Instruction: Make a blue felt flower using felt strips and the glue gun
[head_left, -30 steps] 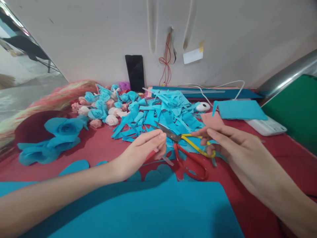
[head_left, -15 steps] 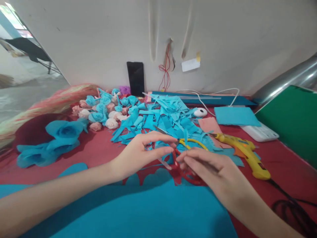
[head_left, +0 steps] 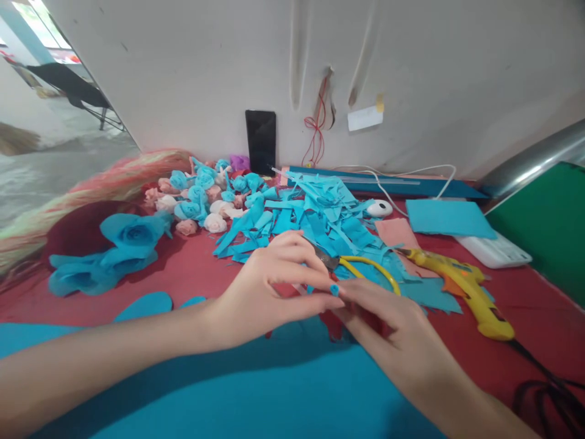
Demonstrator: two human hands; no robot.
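Note:
A small curled piece of blue crepe paper (head_left: 334, 289) is pinched where the fingertips of both hands meet. My left hand (head_left: 287, 274) closes thumb and index finger on its left side. From the right, my right hand (head_left: 393, 311) holds it with closed fingertips. Just behind the fingers lie pliers with yellow handles (head_left: 372, 266), their jaws partly covered by my left hand. Red loops, partly hidden under my right hand, cannot be made out fully. Below both hands spreads a large blue sheet (head_left: 256, 390).
Blue paper scraps (head_left: 315, 213) pile up behind the hands. Small paper roses (head_left: 196, 195) and large blue flowers (head_left: 132, 235) lie left. A yellow glue gun (head_left: 470, 289) with a black cord rests right. A phone (head_left: 262, 143) leans on the wall.
My hands have come together, and the small blue paper piece now shows between their fingertips. The red loops are more covered. The view has shifted slightly left.

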